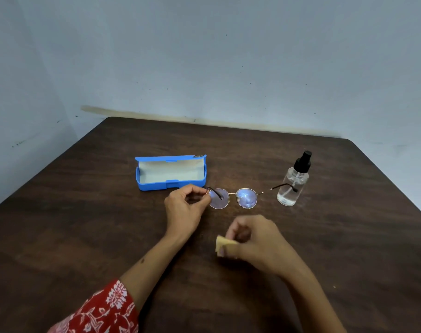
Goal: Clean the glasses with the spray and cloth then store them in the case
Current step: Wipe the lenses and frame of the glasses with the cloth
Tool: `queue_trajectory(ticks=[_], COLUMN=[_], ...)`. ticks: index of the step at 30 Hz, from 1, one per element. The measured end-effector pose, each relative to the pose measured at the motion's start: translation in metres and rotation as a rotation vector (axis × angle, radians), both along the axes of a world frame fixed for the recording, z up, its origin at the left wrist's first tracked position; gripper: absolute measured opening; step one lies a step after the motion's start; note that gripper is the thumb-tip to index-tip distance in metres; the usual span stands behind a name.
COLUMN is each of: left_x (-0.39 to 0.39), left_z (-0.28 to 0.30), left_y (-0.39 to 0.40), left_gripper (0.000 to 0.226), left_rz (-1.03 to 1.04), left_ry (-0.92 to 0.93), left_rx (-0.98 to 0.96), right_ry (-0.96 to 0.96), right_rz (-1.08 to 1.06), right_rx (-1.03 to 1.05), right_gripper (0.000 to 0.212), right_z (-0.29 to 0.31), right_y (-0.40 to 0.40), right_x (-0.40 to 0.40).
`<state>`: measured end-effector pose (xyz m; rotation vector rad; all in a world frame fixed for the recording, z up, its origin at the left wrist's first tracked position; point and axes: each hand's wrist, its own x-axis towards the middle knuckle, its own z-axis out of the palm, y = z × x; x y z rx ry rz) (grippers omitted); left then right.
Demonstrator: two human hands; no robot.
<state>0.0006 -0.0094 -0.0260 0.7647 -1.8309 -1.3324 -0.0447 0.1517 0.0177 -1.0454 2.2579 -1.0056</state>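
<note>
Round thin-framed glasses (235, 197) are held just above the dark table, lenses toward me, with both temples unfolded. My left hand (184, 207) pinches them at the left hinge. My right hand (257, 239) is nearer to me and grips a small folded yellow cloth (222, 245), a short way below the lenses and not touching them. A blue glasses case (171, 173) lies open behind my left hand, its pale lining bare. At the right stands a clear spray bottle (293, 183) with a black pump top, upright, just behind the right temple tip.
The brown wooden table (84, 236) runs back to a pale blue wall. Its far edge and rounded right corner are in view. A red patterned sleeve (101, 311) covers my left forearm at the bottom.
</note>
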Motion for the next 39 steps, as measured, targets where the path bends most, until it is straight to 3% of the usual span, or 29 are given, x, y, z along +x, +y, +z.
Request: queue_trajectory(ticks=[2,4,9,12,19,23,28,32,39], left_x=[-0.001,0.000,0.001,0.002,0.002,0.002,0.002,0.001,-0.001], left_z=[0.000,0.000,0.002,0.002,0.003,0.004,0.005,0.003,0.001], left_y=[0.000,0.000,-0.001,-0.002,-0.001,0.000,0.000,-0.001,-0.001], left_gripper=[0.013,0.014,0.019,0.016,0.018,0.015,0.016,0.017,0.015], left_rz=[-0.002,-0.006,-0.021,-0.023,-0.016,-0.022,-0.034,-0.037,-0.037], left_ry=[-0.015,-0.032,-0.054,-0.037,-0.008,-0.001,0.002,0.000,0.020], left_rx=[-0.007,-0.008,-0.019,-0.013,0.024,0.022,0.018,0.013,0.012], right_ry=[-0.168,-0.127,0.664,0.924,0.947,0.989,0.983,0.955,0.948], right_rz=[-0.073,-0.144,-0.191,-0.115,0.032,-0.058,0.022,-0.059,-0.045], right_rx=[-0.205,-0.367,-0.448,-0.345,-0.369,-0.330,-0.358,-0.260,-0.281], right_gripper=[0.017,0.018,0.016,0.024,0.026,0.029,0.032,0.037,0.036], right_z=[0.000,-0.002,-0.024,-0.042,-0.052,-0.056,-0.057,-0.057,-0.056], right_y=[-0.005,-0.015,-0.047,-0.055,-0.046,-0.046,-0.047,-0.050,-0.053], right_x=[-0.011,-0.022,-0.033,-0.033,-0.025,-0.032,-0.024,-0.031,-0.027])
